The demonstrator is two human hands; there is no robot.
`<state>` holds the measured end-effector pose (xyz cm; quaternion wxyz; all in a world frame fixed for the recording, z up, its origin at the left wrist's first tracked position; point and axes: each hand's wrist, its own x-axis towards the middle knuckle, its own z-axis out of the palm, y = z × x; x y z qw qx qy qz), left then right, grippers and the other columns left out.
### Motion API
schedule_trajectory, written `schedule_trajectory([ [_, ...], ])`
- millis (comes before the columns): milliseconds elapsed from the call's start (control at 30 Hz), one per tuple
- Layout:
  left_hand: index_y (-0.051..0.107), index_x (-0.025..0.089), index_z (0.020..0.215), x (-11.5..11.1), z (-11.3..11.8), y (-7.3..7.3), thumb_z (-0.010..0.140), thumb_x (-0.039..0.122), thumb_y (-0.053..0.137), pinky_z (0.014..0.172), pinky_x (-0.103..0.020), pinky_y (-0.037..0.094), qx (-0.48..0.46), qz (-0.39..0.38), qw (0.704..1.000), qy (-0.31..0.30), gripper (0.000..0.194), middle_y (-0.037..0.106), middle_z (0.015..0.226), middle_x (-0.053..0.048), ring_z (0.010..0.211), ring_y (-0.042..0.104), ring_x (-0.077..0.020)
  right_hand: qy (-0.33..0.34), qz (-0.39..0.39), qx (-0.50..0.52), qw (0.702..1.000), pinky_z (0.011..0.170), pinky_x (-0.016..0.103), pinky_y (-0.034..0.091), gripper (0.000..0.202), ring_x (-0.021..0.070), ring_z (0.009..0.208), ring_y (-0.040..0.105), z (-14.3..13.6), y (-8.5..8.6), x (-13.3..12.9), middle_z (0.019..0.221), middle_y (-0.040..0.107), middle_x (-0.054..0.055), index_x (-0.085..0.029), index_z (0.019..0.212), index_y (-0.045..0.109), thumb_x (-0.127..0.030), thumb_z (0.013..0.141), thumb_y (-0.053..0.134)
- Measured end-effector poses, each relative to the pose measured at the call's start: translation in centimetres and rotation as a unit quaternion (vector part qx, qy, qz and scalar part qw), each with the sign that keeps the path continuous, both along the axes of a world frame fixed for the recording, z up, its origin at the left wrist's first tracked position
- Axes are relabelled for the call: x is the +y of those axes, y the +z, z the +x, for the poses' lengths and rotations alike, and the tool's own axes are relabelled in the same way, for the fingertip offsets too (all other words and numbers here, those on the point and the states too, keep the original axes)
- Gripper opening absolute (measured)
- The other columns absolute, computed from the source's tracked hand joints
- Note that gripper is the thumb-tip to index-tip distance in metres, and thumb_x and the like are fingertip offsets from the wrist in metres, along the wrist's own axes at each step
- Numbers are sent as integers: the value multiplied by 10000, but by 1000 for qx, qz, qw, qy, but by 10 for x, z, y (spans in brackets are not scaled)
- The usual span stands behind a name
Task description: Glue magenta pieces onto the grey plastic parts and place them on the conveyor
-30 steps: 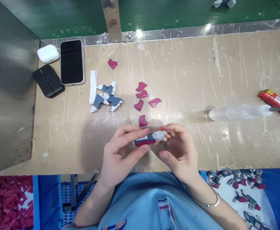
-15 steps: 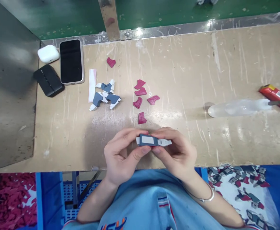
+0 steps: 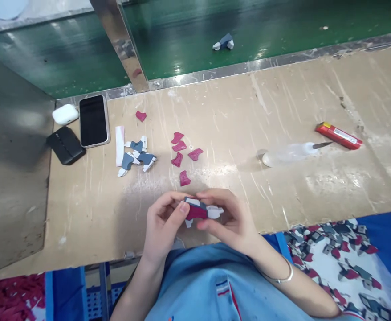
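Pinching a small red, gray and white piece [image 3: 197,212] with the left hand [image 3: 164,219], nearly closed. Curling the right hand [image 3: 233,218] half open around its white end, too close to tell if gripping. Facing loose red bits [image 3: 180,146] just past both hands.

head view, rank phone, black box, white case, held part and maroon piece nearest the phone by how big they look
1. Phone
2. Black box
3. White case and held part: unsure, since fingers partly cover the part and it seems nearer the camera
4. Maroon piece
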<state>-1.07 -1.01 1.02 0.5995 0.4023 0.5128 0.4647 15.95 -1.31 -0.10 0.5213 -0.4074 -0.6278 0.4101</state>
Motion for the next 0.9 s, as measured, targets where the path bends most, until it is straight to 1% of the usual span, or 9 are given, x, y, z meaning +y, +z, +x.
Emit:
schedule_trajectory([
  [67, 844, 189, 878, 2, 1, 1, 863, 648, 832, 636, -240, 596, -4, -24, 999, -28, 459, 814, 792, -67, 702, 742, -185, 13, 69, -29, 997, 739, 283, 667, 332, 177, 818, 794, 6, 0, 1, 955, 833, 18, -304, 1319, 725, -322, 992, 781],
  [133, 854, 218, 1001, 2, 0, 2, 940, 636, 759, 686, -247, 616, 7, -2, 998, -61, 432, 834, 889, -74, 779, 776, -190, 4, 93, -47, 995, 688, 270, 662, 332, 171, 767, 783, 11, 0, 1, 917, 834, 13, -314, 1332, 729, -277, 1004, 761],
  [233, 759, 291, 1320, -2, -4, 0, 898, 688, 767, 795, -303, 657, 64, 129, 986, -87, 579, 812, 1162, -98, 967, 799, -226, -35, 54, -58, 996, 555, 222, 626, 278, 159, 721, 792, 16, -1, -1, 979, 857, 33, -295, 1251, 760, -350, 980, 785],
  [300, 694, 302, 1386, -4, -5, -2, 808, 646, 875, 933, -368, 660, 154, 243, 954, -83, 696, 752, 1305, -115, 1154, 765, -272, -48, 31, -48, 997, 485, 193, 586, 255, 137, 645, 774, 16, -1, -2, 963, 860, 33, -273, 1176, 769, -437, 980, 765],
  [333, 689, 291, 1361, -5, -6, -3, 812, 563, 913, 985, -382, 648, 202, 293, 931, -78, 652, 739, 1314, -113, 1199, 745, -274, -50, 25, -39, 998, 473, 188, 578, 265, 128, 609, 760, 16, -1, -3, 936, 858, 28, -265, 1143, 770, -475, 981, 750],
  [400, 682, 259, 1271, -4, -5, -3, 905, 333, 884, 1009, -366, 635, 260, 363, 892, -75, 425, 757, 1227, -91, 1166, 745, -237, -51, 17, -12, 998, 481, 183, 585, 290, 120, 570, 744, 13, -2, -4, 874, 849, 12, -258, 1108, 767, -515, 978, 735],
  [467, 661, 233, 1200, -2, -3, -2, 948, 180, 806, 981, -338, 641, 261, 394, 877, -82, 296, 777, 1127, -72, 1070, 763, -205, -45, 10, 13, 999, 499, 179, 598, 288, 119, 565, 745, 12, -2, -4, 825, 837, -4, -261, 1112, 766, -513, 975, 737],
  [700, 676, 222, 1094, 4, -3, -2, 937, 136, 776, 1005, -350, 656, 249, 400, 878, -86, 205, 792, 1064, -61, 1003, 776, -193, -44, -4, 27, 999, 546, 193, 617, 271, 135, 647, 779, 12, 0, -3, 912, 856, 12, -269, 1101, 777, -504, 967, 758],
  [900, 688, 199, 1008, 7, 0, -5, 885, 58, 701, 1020, -351, 651, 277, 464, 839, -63, 187, 784, 889, -24, 835, 772, -162, -35, -19, 14, 999, 471, 219, 557, 305, 122, 517, 685, 10, -5, -6, 773, 802, -12, -264, 1064, 776, -549, 967, 726],
])
